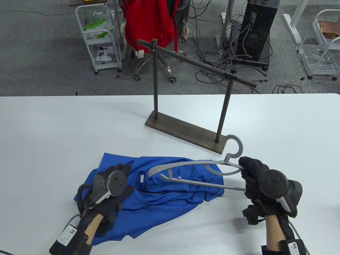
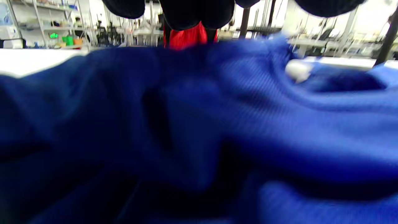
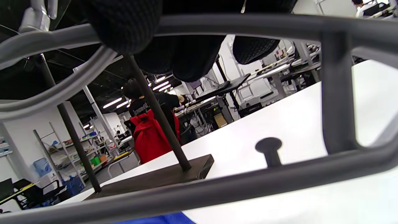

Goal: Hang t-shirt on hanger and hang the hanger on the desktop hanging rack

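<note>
A blue t-shirt (image 1: 164, 196) lies crumpled on the white table (image 1: 53, 132); its collar with a white label (image 1: 141, 178) faces up. My left hand (image 1: 128, 179) rests on the shirt's left part beside the collar, and its fingertips (image 2: 199, 15) hang just over the blue fabric (image 2: 217, 124). A grey hanger (image 1: 191, 182) is held low over the shirt with its hook (image 1: 237, 144) pointing away from me. My right hand (image 1: 244, 172) grips its right end, fingers (image 3: 124, 25) curled round the upper bar. The dark metal rack (image 1: 186, 131) stands behind, its bar (image 1: 196, 63) bare.
The rack's base (image 3: 155, 177) ends just left of the hanger's hook. Beyond the table's far edge are a chair with a red garment (image 1: 148, 21), white carts (image 1: 101, 39), a computer tower (image 1: 256, 29) and floor cables. A person (image 3: 140, 102) works in the background.
</note>
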Available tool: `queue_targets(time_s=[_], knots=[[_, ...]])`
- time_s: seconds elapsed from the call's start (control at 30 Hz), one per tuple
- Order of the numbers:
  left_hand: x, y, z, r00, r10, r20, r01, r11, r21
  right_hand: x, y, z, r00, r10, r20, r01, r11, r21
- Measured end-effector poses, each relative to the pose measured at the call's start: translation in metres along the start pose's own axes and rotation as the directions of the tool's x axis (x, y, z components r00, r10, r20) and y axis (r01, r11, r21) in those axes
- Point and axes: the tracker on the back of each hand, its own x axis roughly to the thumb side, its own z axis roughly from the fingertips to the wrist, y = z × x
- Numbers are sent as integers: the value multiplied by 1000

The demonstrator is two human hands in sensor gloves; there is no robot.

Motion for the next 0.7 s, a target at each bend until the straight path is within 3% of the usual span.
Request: queue_targets(time_s=[0.07,0.17,0.4,0.7], knots=[[1,-10,-7,999,-42,-12,41,996,-84,1,1,1,1000,8,1,-8,1000,-24],[4,-19,-13,996,-88,-20,84,989,-125,3,3,1,1000,26,9,-26,999,-34],[5,-2,-4,1000,-15,-12,16,997,74,12,9,4,996,61,59,-59,997,-40],[-4,28,18,978,185,95,-199,964,175,29,11,12,983,132,123,-122,988,-92]])
